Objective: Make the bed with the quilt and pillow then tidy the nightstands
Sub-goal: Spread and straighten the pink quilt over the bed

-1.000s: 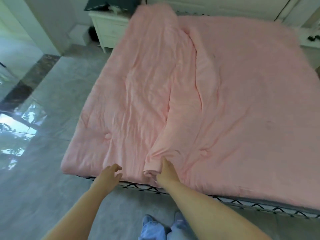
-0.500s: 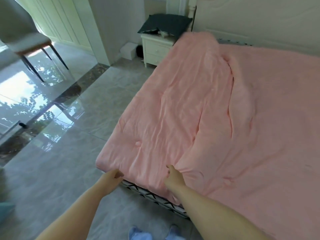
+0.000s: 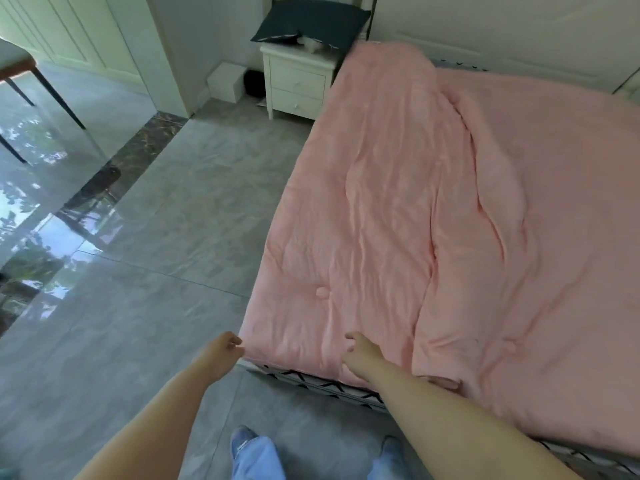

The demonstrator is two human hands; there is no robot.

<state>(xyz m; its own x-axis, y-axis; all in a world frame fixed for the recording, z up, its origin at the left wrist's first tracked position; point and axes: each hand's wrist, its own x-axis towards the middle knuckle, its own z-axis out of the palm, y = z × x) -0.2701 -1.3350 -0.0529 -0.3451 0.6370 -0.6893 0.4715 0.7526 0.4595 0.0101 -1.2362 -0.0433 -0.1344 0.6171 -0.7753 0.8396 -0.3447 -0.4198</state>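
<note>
- Reaching over the foot of the bed (image 3: 311,379), a person extends both hands toward the pink quilt (image 3: 467,220), which lies spread across the mattress directly ahead.
- The quilt's long fold (a raised ridge doubled over on itself) runs from the foot edge up toward the headboard (image 3: 502,29), roughly in line with the person's reach, and sits to the right of both hands.
- The right hand (image 3: 360,351) hovers low over the quilt's near edge, fingers loosely curled and gripping nothing, as far as can be seen; it is the hand nearer the fold, whose bottom end lies just beside the right forearm.
- The left hand (image 3: 223,351) sits just off the quilt's near left corner, fingers loosely curled, apparently at the cloth's edge; whether it pinches the corner cannot be told.
- Judging by the layout, the next move depends on that fold: it has to be drawn sideways, toward the left edge or flattened right, and the right hand is better placed to take it.
- A dark pillow (image 3: 311,20) rests on the white nightstand (image 3: 298,81) at the far left of the bed head, well apart from both hands, so the pillow step looks not yet done.
- A chair (image 3: 20,74) stands on the glossy floor (image 3: 138,271) to the left.
</note>
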